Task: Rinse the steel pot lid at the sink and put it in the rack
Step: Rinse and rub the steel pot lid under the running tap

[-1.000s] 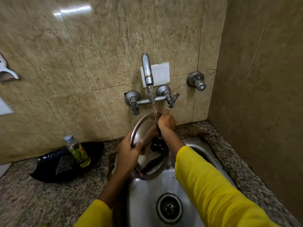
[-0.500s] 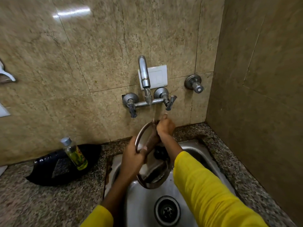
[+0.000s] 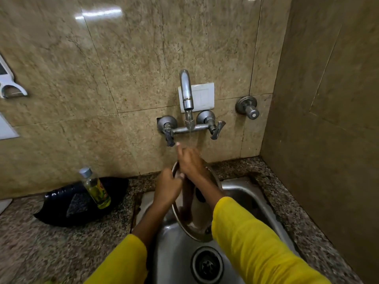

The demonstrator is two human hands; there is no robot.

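The round steel pot lid (image 3: 192, 222) is held tilted on edge over the steel sink (image 3: 176, 249), its shiny underside facing me and its black knob partly hidden. My left hand (image 3: 167, 188) grips the lid's left rim. My right hand (image 3: 189, 160) lies flat across the lid's top edge, fingers stretched up-left, right under the water stream from the wall tap (image 3: 186, 93). No rack is in view.
A clear bottle of yellow-green liquid (image 3: 95, 188) stands on a black tray (image 3: 82, 201) on the granite counter to the left. Tiled walls close off the back and right. The sink drain (image 3: 207, 264) lies below the lid. A white holder (image 3: 10, 89) hangs at far left.
My right hand has slid from the lid's right upper rim to the top, its fingers now spread up-left under the stream. The lid has turned more edge-on. The view has dropped slightly.
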